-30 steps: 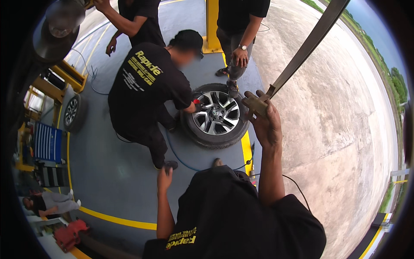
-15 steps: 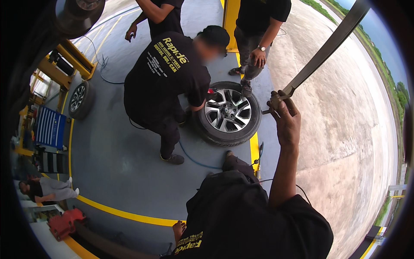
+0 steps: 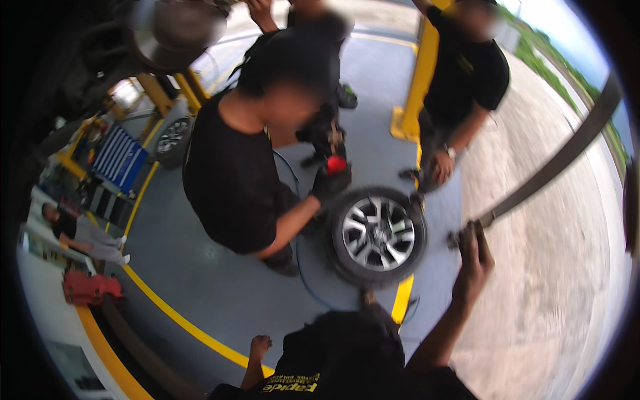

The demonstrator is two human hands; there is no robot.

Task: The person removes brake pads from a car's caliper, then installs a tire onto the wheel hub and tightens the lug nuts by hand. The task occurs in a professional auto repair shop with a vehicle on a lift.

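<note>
My right hand [image 3: 474,259] is raised at the right, its fingers closed round the small fitting at the lower end of a long grey metal bar [image 3: 557,165]. Motion blur hides the finer shape of that end. Low down beside my black shirt [image 3: 340,353] is my left hand [image 3: 261,346], its fingers loosely apart with nothing in them. In front of me a wheel [image 3: 379,235] with a black-and-silver rim lies flat on the floor, apart from both hands. Beside it a bent-over co-worker [image 3: 230,180] holds a red-ended tool [image 3: 336,165] in a dark-gloved hand.
Another person [image 3: 460,87] stands beyond the wheel by a yellow post [image 3: 424,80]; one more is at the back. A hose [image 3: 299,257] runs along the grey floor. At left are a second wheel [image 3: 173,141], a blue cabinet [image 3: 120,157] and a red part [image 3: 92,288]. Dark machinery hangs upper left.
My view has shifted. My right hand appears lower, still on the bar's end. The co-worker has straightened a little and lifted the red-ended tool off the wheel.
</note>
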